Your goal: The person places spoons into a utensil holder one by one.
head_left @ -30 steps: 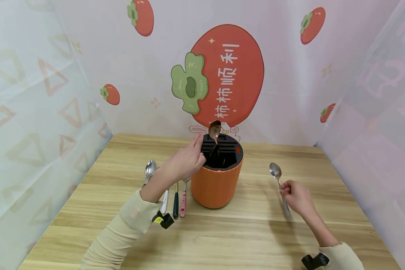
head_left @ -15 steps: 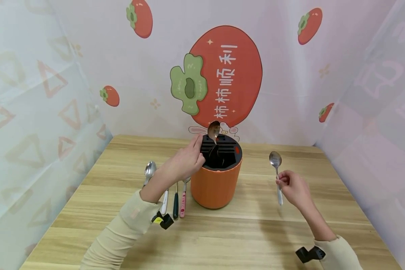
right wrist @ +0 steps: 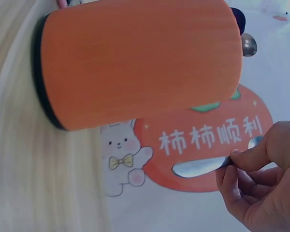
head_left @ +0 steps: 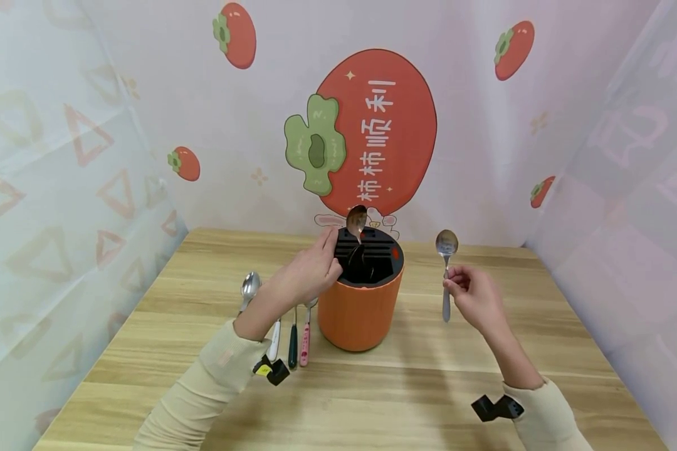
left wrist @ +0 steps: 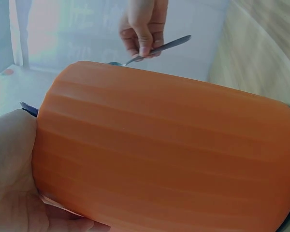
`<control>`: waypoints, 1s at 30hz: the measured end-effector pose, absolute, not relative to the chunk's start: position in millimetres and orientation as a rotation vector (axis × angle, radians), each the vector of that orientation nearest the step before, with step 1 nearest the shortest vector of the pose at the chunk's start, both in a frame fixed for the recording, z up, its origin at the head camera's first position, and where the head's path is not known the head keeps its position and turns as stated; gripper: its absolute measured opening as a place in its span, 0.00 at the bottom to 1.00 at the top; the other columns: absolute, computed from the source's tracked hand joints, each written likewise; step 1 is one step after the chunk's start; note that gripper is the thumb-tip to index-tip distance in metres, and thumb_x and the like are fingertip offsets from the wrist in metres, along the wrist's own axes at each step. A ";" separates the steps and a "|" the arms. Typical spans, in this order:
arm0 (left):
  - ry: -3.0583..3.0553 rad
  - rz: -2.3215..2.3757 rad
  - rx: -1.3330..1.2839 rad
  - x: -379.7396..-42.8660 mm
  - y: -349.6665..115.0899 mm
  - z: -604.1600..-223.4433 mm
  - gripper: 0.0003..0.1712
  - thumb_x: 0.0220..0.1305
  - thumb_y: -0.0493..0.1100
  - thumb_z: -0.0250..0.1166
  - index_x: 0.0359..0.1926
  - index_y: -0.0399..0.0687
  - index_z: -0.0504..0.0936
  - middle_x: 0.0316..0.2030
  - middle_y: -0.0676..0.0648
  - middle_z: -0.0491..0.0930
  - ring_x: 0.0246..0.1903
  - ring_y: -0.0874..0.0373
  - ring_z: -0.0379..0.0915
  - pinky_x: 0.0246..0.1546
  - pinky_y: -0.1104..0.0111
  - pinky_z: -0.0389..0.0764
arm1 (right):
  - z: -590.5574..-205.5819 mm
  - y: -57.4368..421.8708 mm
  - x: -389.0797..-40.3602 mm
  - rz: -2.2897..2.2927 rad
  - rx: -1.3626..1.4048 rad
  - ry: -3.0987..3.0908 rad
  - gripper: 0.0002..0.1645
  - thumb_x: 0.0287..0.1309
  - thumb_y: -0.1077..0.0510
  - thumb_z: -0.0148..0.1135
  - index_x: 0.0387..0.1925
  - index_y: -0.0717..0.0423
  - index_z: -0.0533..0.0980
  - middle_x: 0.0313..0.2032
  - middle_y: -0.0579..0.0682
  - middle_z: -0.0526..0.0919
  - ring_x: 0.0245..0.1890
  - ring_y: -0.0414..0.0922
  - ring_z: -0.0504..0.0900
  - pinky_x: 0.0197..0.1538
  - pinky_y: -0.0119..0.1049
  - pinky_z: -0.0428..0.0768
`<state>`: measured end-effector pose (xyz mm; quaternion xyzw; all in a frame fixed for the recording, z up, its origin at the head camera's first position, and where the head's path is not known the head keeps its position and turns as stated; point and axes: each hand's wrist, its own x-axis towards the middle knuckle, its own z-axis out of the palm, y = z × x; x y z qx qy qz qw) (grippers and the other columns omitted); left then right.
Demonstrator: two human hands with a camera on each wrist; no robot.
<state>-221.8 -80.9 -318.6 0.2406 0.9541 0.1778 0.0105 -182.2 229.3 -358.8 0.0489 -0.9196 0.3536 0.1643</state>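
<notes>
An orange utensil holder [head_left: 361, 313] with a black slotted top [head_left: 372, 247] stands upright on the table. My left hand [head_left: 307, 269] grips its upper rim from the left side, and in the left wrist view the fingers [left wrist: 72, 224] lie along its wall. A metal spoon [head_left: 356, 219] pokes up out of the black top, bowl uppermost. To the right of the holder, my right hand [head_left: 474, 294] pinches another metal spoon [head_left: 447, 243] by its handle between thumb and fingers. That spoon is raised above the table, its bowl up and its handle end [right wrist: 198, 166] pointing down.
Left of the holder lie several pieces of cutlery: a metal spoon [head_left: 251, 287] partly hidden by the left arm, a white handle [head_left: 274, 341], a dark green handle [head_left: 293, 347] and a pink-handled spoon [head_left: 304, 344]. A printed curtain [head_left: 474, 156] backs the wooden table [head_left: 361, 401].
My right hand has lifted the spoon off the table and brought it up and leftward toward the holder, turning it more upright. The left hand stays at the rim.
</notes>
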 end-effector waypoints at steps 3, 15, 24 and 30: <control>2.987 0.554 0.764 -221.9 -80.4 -319.3 0.38 0.67 0.50 0.36 0.72 0.39 0.40 0.73 0.42 0.41 0.63 0.47 0.61 0.62 0.56 0.65 | -352.1 224.5 -183.0 1.022 0.161 -2.591 0.03 0.54 0.66 0.61 0.32 0.63 0.77 0.27 0.54 0.81 0.26 0.40 0.77 0.29 0.24 0.74; 3.007 0.540 0.788 -222.7 -80.0 -320.6 0.37 0.67 0.49 0.36 0.72 0.37 0.41 0.73 0.41 0.41 0.67 0.48 0.55 0.63 0.56 0.63 | -319.9 204.0 -187.8 1.039 0.204 -2.519 0.04 0.54 0.64 0.62 0.33 0.61 0.77 0.28 0.53 0.82 0.25 0.40 0.78 0.29 0.23 0.73; 2.991 0.544 0.786 -221.7 -81.5 -320.5 0.37 0.68 0.50 0.36 0.72 0.37 0.40 0.73 0.41 0.40 0.68 0.49 0.52 0.64 0.57 0.62 | -302.0 182.1 -190.2 1.041 0.333 -2.438 0.04 0.53 0.66 0.62 0.33 0.62 0.76 0.28 0.54 0.81 0.26 0.44 0.78 0.30 0.21 0.73; 2.991 0.547 0.788 -222.4 -81.7 -320.6 0.37 0.68 0.50 0.35 0.72 0.38 0.40 0.73 0.42 0.40 0.68 0.48 0.53 0.64 0.57 0.62 | -288.6 172.2 -193.5 1.053 0.371 -2.421 0.04 0.54 0.66 0.62 0.33 0.62 0.76 0.29 0.54 0.81 0.28 0.45 0.78 0.33 0.21 0.73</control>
